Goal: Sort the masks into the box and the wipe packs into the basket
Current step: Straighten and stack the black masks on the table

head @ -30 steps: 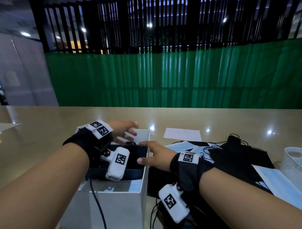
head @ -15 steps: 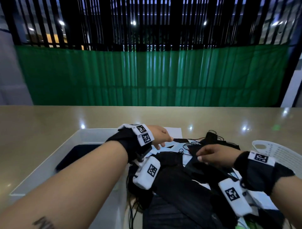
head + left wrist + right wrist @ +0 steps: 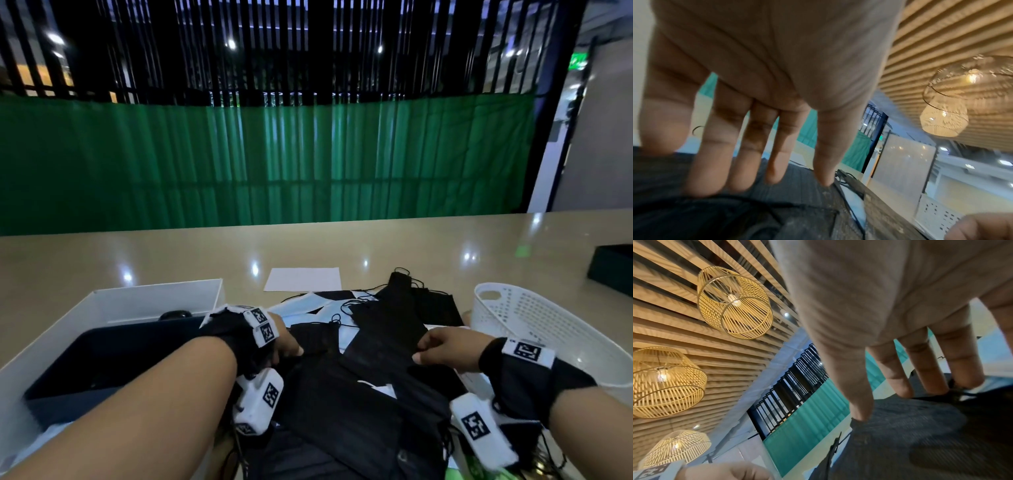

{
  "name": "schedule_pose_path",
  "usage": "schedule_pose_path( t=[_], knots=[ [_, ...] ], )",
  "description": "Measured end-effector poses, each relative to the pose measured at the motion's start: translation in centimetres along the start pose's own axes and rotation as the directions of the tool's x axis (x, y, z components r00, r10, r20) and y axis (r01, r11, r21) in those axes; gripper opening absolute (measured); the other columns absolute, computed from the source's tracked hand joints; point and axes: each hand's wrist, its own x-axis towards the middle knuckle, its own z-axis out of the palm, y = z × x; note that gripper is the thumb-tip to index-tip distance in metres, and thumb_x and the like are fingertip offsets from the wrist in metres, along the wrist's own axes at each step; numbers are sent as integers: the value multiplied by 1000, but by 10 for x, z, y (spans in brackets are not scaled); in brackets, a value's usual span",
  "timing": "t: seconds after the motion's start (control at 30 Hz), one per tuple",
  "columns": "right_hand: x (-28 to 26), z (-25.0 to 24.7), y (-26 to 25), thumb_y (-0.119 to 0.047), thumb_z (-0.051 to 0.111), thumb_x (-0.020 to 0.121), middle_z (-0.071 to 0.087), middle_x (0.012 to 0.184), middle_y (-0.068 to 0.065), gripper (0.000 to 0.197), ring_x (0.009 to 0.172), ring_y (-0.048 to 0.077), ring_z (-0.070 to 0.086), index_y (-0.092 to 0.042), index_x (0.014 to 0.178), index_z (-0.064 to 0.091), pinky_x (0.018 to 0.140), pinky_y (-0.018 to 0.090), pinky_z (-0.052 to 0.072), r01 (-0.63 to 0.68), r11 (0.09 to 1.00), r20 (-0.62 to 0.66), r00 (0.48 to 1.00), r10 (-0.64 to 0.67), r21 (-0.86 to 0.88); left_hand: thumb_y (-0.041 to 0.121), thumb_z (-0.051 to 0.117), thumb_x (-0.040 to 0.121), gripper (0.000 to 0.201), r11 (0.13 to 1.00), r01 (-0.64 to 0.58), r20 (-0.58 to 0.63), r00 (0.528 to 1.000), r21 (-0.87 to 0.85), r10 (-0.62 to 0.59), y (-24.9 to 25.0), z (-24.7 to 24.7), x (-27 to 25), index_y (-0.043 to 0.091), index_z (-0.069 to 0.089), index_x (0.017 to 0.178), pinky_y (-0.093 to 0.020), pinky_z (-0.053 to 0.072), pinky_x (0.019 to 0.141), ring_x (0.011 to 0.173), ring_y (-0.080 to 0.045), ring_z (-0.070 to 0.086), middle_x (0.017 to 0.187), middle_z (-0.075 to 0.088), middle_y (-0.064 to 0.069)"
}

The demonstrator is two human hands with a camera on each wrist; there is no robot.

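Note:
A heap of black masks [image 3: 363,387] with thin ear loops lies on the table between the white box [image 3: 154,301] at the left and the white perforated basket [image 3: 534,322] at the right. Dark masks fill the box. My left hand [image 3: 287,347] rests on the heap's left side, its straight fingers [image 3: 774,175] touching a black mask [image 3: 797,203]. My right hand [image 3: 431,349] is on the heap's right side, fingertips [image 3: 904,391] down on dark fabric [image 3: 910,434]. Pale blue flat pieces [image 3: 308,306] show under the heap; whether they are masks or packs I cannot tell.
A white sheet of paper [image 3: 303,279] lies beyond the heap. A dark box [image 3: 613,270] stands at the far right of the beige table [image 3: 137,257]. Something green [image 3: 483,474] peeks out at the bottom edge under the masks.
Both hands have left the box and come down onto the mask heap to its right. The right hand has drawn back toward me, and my view has swung to the right.

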Motion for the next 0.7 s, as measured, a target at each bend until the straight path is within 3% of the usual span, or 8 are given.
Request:
schedule_pose_path(
  t=[0.13, 0.27, 0.37, 0.43, 0.5, 0.57, 0.63, 0.7],
  knots=[
    [6, 8, 1, -46, 67, 82, 58, 103, -9, 40, 89, 4, 54, -25, 114, 56, 69, 12, 38, -5, 999, 20, 1000, 6, -42, 43, 66, 84, 28, 999, -1, 75, 997, -45, 4, 3, 1, -3, 15, 66, 79, -23, 47, 54, 62, -15, 60, 70, 64, 0],
    [14, 11, 1, -42, 70, 80, 55, 105, -9, 41, 97, 7, 52, -28, 116, 55, 82, 15, 35, 4, 999, 1, 1000, -3, -51, 41, 62, 89, 45, 998, 11, 161, 987, -67, 0, 5, 5, -5, 5, 63, 114, -26, 47, 58, 83, -23, 59, 75, 60, -4],
    [19, 15, 0, -36, 72, 80, 59, 96, -9, 27, 87, 6, 56, -27, 101, 57, 72, 14, 39, 31, 999, 14, 999, -31, -37, 40, 55, 93, 49, 997, 36, 206, 978, -64, -22, 6, 9, -4, 5, 55, 127, -30, 47, 65, 87, -23, 57, 97, 65, -8],
    [19, 16, -4, -28, 70, 83, 57, 79, -10, 13, 71, 2, 52, -25, 84, 57, 59, 9, 37, 80, 997, -17, 997, -81, -17, 37, 52, 95, 49, 998, 43, 235, 972, -52, -29, 6, 10, -6, 4, 50, 131, -34, 45, 82, 104, -26, 57, 127, 58, -14],
    [19, 15, -6, -21, 67, 86, 54, 70, -9, 17, 62, 1, 49, -22, 74, 54, 52, 6, 36, 130, 991, -68, 989, -128, 24, 34, 54, 95, 51, 998, 52, 239, 970, -45, -40, 5, 10, -5, 0, 48, 132, -36, 44, 89, 120, -29, 54, 135, 54, -15],
    [17, 12, -9, -16, 64, 87, 53, 66, -7, 20, 59, 2, 48, -19, 71, 53, 49, 4, 36, 173, 980, -122, 980, -160, 103, 33, 59, 92, 54, 999, 41, 230, 973, -24, -35, 4, 12, -3, -1, 48, 131, -35, 45, 83, 116, -28, 57, 132, 57, -14],
    [15, 9, -11, -15, 62, 89, 53, 66, -4, 19, 58, 5, 49, -15, 72, 54, 50, 7, 37, 216, 957, -189, 965, -180, 192, 34, 62, 89, 51, 999, 25, 222, 975, 23, -30, 4, 15, 2, -1, 53, 125, -32, 45, 79, 100, -24, 60, 126, 61, -13],
    [13, 5, -14, -17, 61, 90, 53, 67, -1, 18, 59, 10, 49, -14, 74, 52, 53, 14, 39, 260, 922, -267, 946, -184, 285, 39, 63, 88, 43, 995, 7, 237, 971, 103, -32, 4, 18, 6, 0, 62, 106, -31, 44, 79, 82, -20, 58, 108, 67, -10]
  ],
)
